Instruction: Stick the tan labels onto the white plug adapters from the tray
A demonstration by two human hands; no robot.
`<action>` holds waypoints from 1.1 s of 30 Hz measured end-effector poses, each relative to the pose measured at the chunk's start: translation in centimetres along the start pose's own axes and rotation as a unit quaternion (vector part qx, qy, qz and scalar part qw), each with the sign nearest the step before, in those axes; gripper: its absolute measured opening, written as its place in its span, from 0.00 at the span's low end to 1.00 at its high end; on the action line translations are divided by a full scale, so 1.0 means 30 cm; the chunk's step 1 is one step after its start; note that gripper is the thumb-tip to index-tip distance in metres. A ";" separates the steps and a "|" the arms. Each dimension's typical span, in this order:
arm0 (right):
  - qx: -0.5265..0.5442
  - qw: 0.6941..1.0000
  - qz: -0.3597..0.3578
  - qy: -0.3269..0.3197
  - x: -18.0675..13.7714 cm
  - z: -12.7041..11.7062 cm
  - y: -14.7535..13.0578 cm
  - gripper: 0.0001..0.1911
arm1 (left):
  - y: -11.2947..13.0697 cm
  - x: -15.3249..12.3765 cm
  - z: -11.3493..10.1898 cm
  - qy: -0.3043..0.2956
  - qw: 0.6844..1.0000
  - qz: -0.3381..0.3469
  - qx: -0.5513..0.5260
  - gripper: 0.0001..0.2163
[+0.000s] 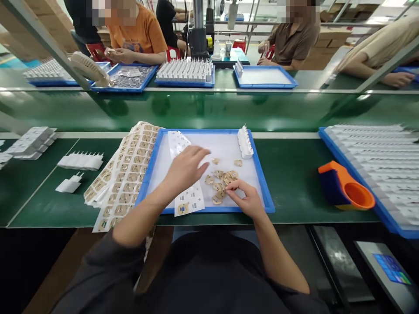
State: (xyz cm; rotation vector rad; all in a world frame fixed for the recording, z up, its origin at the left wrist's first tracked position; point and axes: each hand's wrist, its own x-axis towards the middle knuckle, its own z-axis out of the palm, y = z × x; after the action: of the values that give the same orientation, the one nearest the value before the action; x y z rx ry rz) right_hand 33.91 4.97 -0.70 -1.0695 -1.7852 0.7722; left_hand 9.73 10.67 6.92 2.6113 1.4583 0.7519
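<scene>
While the right hand [245,199] touches the loose tan pieces [218,186], near right in the blue tray [262,183], whether gripping one I cannot tell, the left hand [187,168], thumb parted from fingers, could drag the white sheet [191,198] into them by sweeping low.

Small tan die-cut pieces [218,186]: thin, paper-like, matt. Long white printed strip [193,198]: smooth paper. Fanned white-and-tan label sheets [131,168]: paper too. Rectangular blue-rimmed tray [262,179]: plastic rim, smooth white base. Ridged white block [245,143]: hard plastic. Flat green worktop [291,174]: smooth, low sheen. Long green strip beyond [209,107]: glossy, reflective. Black sleeve [111,261]: matt cloth.
</scene>
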 end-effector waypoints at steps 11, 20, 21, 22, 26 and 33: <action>0.034 0.999 0.001 -0.026 -0.006 0.004 0.023 0.06 | 0.158 0.468 0.438 -0.050 0.940 0.317 0.113 0.11; 0.026 0.997 0.059 -0.034 -0.017 0.003 0.023 0.07 | 0.030 0.170 0.074 0.017 0.912 -0.026 -0.408 0.19; 0.025 0.998 0.055 -0.032 -0.016 0.003 0.022 0.07 | 0.011 0.109 0.043 0.031 0.886 -0.053 -0.460 0.21; 0.023 0.998 0.052 -0.031 -0.015 0.003 0.022 0.08 | -0.004 0.049 0.024 0.048 0.861 -0.076 -0.500 0.22; 0.016 0.998 0.063 -0.026 -0.006 0.002 0.021 0.08 | -0.032 -0.142 0.050 0.106 0.797 -0.153 -0.575 0.23; 0.135 0.990 0.033 -0.035 0.017 0.060 -0.046 0.07 | 0.028 -0.213 0.202 0.105 0.824 -0.228 -0.508 0.23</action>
State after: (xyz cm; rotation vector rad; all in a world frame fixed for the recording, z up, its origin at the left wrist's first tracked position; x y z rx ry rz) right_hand 31.68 4.73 -0.08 -0.9327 -1.6526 1.0715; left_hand 10.29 6.11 -0.63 1.3531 1.1355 1.2879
